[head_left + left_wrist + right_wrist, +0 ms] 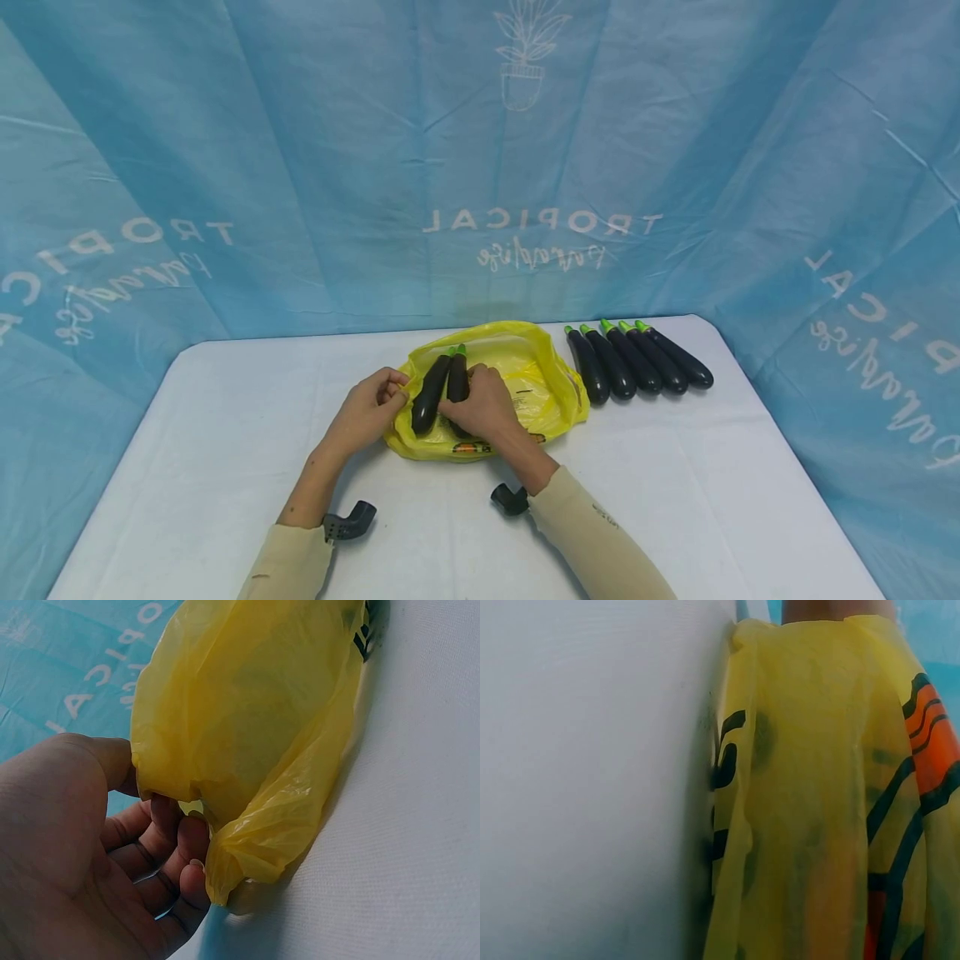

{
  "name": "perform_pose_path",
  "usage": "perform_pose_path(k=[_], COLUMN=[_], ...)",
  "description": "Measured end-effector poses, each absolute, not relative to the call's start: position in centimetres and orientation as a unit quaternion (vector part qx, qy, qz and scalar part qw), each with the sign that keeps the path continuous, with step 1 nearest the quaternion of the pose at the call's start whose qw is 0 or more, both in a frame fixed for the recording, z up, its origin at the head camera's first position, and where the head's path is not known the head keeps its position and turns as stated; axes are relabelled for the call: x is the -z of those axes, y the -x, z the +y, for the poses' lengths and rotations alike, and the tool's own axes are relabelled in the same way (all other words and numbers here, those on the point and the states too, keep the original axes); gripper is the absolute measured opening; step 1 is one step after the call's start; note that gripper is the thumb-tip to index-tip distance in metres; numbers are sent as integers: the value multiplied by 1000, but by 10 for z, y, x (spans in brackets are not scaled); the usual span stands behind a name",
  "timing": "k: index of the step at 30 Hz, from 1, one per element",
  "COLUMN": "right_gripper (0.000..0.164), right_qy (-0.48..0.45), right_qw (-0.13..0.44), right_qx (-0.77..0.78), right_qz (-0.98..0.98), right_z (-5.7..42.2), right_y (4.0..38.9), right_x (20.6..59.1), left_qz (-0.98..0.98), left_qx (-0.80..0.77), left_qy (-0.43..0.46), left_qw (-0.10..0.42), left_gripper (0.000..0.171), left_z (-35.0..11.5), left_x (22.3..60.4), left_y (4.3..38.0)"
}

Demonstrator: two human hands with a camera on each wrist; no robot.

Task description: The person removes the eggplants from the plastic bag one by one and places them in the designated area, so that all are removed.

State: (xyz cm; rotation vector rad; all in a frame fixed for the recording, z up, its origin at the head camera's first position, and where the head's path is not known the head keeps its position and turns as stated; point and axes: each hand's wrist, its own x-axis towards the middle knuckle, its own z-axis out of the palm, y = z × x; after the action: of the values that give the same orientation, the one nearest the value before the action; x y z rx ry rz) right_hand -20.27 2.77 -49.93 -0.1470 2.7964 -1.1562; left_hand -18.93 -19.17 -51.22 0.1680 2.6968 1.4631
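Slippage looks like the likeliest trouble

Closest in, a beige right sleeve (592, 533) ends beside a black wrist mount (508, 499), near the front wall of a yellow plastic bag (549, 408). If that forearm dropped, I think the mount could catch the film and drag it. The left hand (371, 408) pinches the bag's left edge between thumb and fingers. Such thin film might slide free or tear under a sharp tug, and that side would probably fold inward.

The right hand (483, 404) reaches over the front rim, thumb and fingers gripping one eggplant, the gripped eggplant (458, 379), inside the bag. Its skin is glossy, so a loose hold could let it slip. The other eggplant (431, 398) lies close to it at the stem end; shifting one may well nudge its neighbour.

Farther off, to the bag's right, a row of five eggplants (634, 361) lies on the white tablecloth (225, 433), stems toward the back edge. The leftmost eggplant (588, 367) is just beside the bag, where a bulging wall could set the row rolling. Behind everything hangs a blue curtain (337, 167).
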Motion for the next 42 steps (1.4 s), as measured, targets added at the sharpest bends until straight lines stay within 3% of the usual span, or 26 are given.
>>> perform_pose_path(k=[7,27,42], right_gripper=[57,36,48], right_qy=[53,61,61], right_qw=[79,76,60], right_qx=[339,387,380], right_qz=[936,917,921], right_z=[28,32,37], right_y=[199,202,198], right_x=[499,500,494], left_qz=[876,874,878], left_qx=[-478,-481,-474], left_qy=[-60,-51,-53], left_qw=[34,44,39], left_gripper=[22,21,22], left_z=[-192,-192,-192], left_x=[512,512,512], left_y=[188,188,189])
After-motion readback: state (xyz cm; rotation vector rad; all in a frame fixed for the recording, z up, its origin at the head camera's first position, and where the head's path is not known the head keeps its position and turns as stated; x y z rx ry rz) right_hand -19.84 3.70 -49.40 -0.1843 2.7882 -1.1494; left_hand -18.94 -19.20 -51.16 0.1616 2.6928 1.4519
